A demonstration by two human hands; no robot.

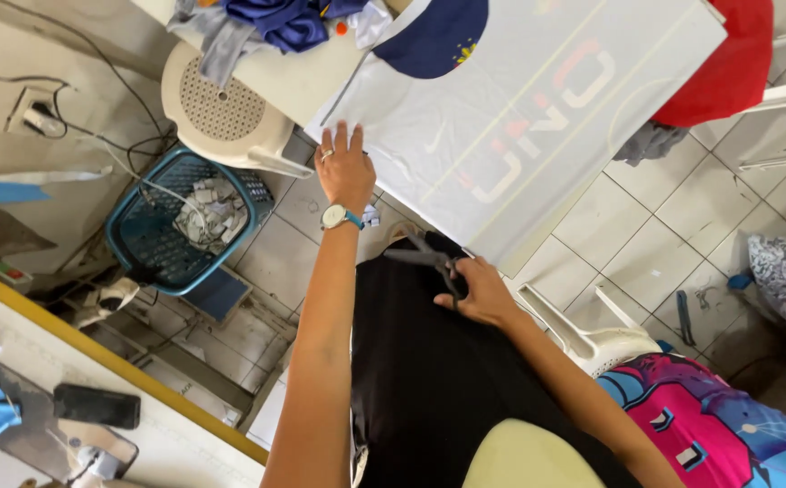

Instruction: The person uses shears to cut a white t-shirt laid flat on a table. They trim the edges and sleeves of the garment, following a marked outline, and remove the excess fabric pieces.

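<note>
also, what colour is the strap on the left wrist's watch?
Teal-blue strap on the watch, with a white face, worn just below the left hand; head view shows it.

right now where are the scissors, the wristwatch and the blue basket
scissors (431,260): head view, on the dark blades beside the right hand (479,294).
wristwatch (334,217): head view, on the round face at the left wrist.
blue basket (131,239): head view, on its left rim.

The right hand (476,294) is covering the handles of the scissors (425,257), blurring in motion. The top edge is cutting off the white jersey (538,117). The lower edge is cropping both forearms. The blue basket's (140,244) contents are staying indistinct.
</note>
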